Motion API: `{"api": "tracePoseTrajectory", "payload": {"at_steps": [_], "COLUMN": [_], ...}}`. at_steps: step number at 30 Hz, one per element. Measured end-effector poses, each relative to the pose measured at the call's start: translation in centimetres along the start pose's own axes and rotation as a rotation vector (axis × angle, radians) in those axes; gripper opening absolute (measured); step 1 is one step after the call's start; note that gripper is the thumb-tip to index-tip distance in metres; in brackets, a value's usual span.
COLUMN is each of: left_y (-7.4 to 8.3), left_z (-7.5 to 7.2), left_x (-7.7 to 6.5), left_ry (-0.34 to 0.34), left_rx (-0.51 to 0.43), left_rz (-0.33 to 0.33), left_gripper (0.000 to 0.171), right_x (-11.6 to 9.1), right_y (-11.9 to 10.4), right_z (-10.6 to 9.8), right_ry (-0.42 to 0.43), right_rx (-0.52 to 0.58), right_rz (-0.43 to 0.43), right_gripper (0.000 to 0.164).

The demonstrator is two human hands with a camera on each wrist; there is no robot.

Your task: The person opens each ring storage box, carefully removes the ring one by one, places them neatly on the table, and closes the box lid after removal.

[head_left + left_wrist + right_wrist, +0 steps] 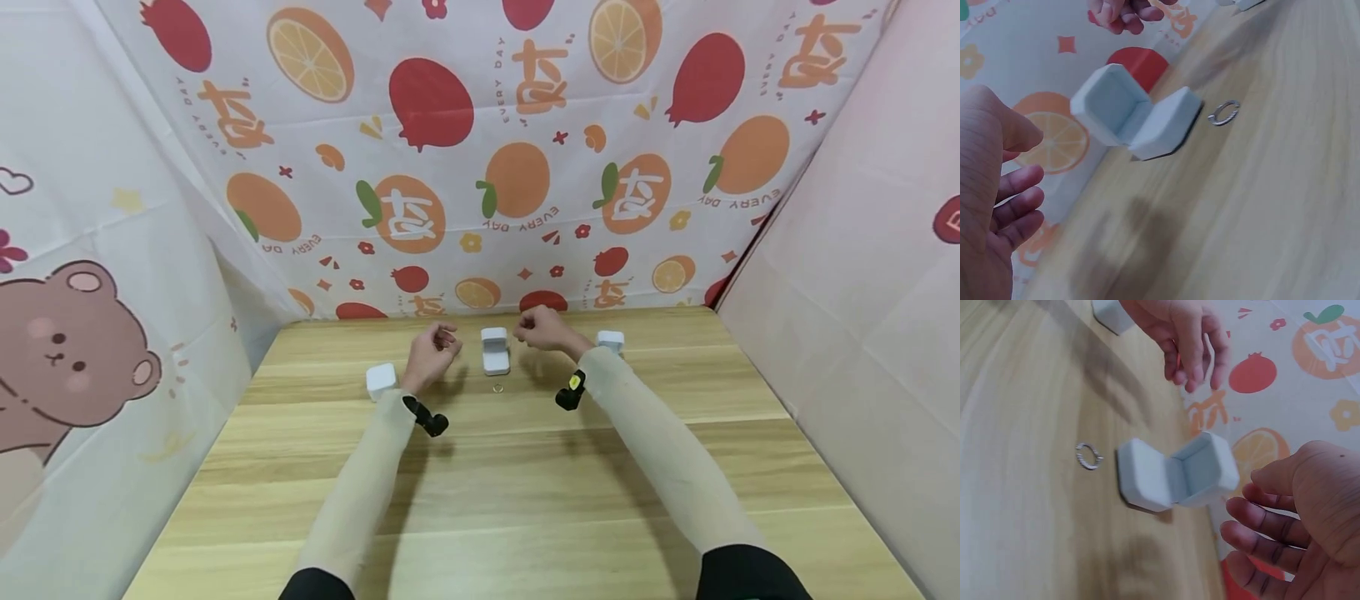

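Note:
A small white ring box (496, 358) stands on the table with its lid raised, between the two hands. In front of it lies a silver-looking ring (1224, 113), flat on the wood. My left hand (432, 357) hovers to the left of the box, fingers loosely bent and holding nothing. On the other side my right hand (550, 328) is raised beside the lid, apart from it, its fingers (1264, 544) relaxed with nothing between them. In the right wrist view the ring (1089, 456) and the open box (1147, 475) both show plainly.
A closed white box (381, 381) sits left of my left wrist. Another white box (611, 340) is partly hidden behind my right forearm. The wooden table (510, 500) ends at a fruit-print cloth (465, 183) at the back, with pale cloths at both sides.

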State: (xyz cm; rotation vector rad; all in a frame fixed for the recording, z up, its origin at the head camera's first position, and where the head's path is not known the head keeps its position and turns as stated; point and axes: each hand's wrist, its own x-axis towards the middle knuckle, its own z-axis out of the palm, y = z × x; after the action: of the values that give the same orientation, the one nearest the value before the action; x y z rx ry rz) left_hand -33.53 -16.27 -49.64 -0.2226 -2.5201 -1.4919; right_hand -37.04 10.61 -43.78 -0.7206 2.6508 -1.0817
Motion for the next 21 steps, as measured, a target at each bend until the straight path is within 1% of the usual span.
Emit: {"api": "tracePoseTrajectory", "payload": {"at_steps": [3, 6, 11, 13, 16, 21], "left_y": [0.4, 0.7, 0.7, 0.5, 0.2, -0.2], "left_z": [-0.9, -1.9, -3.5, -4.1, -4.9, -6.2], "left_x": [0.0, 0.0, 0.1, 0.1, 0.0, -0.7], "left_ry": [0.004, 0.004, 0.006, 0.016, 0.031, 0.025], "left_rx": [0.004, 0.015, 0.031, 0.037, 0.044, 0.054], "left_rz": [0.004, -0.002, 0.002, 0.007, 0.013, 0.005], "left_gripper": [0.025, 0.025, 0.025, 0.026, 0.026, 0.027], "right_x": [0.2, 0.5, 1.2, 1.6, 2.3, 3.1], "right_y": [-0.4, -0.9, -1.6, -1.8, -2.2, -3.1], "right_z": [-0.7, -1.2, -1.6, -1.6, -1.4, -0.6], "right_ry": [0.034, 0.047, 0.052, 0.054, 0.057, 0.059], "right_rx": [-0.02, -0.043, -0.065, -0.065, -0.07, -0.072], "right_rz": [-0.013, -0.032, -0.045, -0.04, -0.055, -0.1], "right_gripper": [0.017, 0.018, 0.016, 0.017, 0.02, 0.019]}}
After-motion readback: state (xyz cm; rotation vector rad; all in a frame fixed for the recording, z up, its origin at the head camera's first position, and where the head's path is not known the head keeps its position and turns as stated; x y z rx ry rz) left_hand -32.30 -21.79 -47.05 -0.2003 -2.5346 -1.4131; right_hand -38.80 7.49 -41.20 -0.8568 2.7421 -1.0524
